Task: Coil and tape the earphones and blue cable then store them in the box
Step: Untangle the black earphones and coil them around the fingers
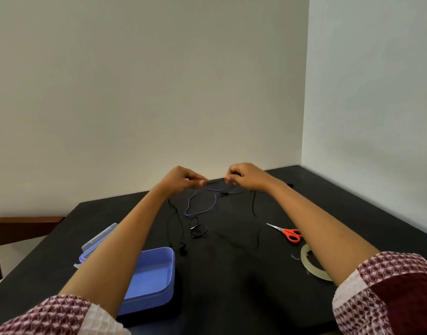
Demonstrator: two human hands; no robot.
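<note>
Over the table (231, 274), left hand (183, 178) and right hand (246, 177), each grip tight on a thin cable (217, 182), colour indistinct.

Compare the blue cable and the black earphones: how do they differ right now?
Colour: the blue cable is blue; the earphones are black. Handling: the blue cable rises towards the left hand and right hand, which pinch a stretch; the earphones lie loose on the table. Place: the earphones reach the box; the blue cable lies farther off. Both are uncoiled, untaped and outside the box.
</note>
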